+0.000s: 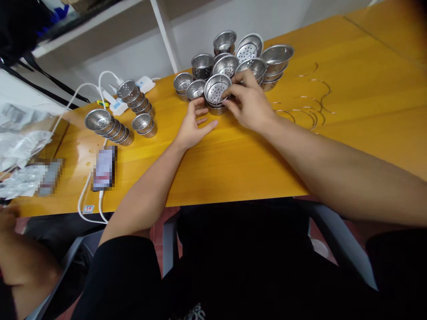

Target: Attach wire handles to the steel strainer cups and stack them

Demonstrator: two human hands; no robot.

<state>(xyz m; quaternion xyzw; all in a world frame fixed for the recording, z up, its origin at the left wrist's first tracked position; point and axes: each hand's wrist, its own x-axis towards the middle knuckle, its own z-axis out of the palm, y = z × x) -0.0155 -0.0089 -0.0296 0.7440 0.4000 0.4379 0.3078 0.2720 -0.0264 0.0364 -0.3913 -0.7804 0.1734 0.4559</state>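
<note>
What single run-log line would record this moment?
right hand: gripping rim of metal cup | left hand: open on table beside it | nearby: more cups, wire loops

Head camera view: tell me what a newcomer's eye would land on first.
A shiny cluster of perforated steel cups crowds the far middle of the yellow table. The right hand pinches the rim of the front cup there, while the left hand lies open on the table just beside it. Toppled cup stacks lie to the left, thin wire loops to the right.
</note>
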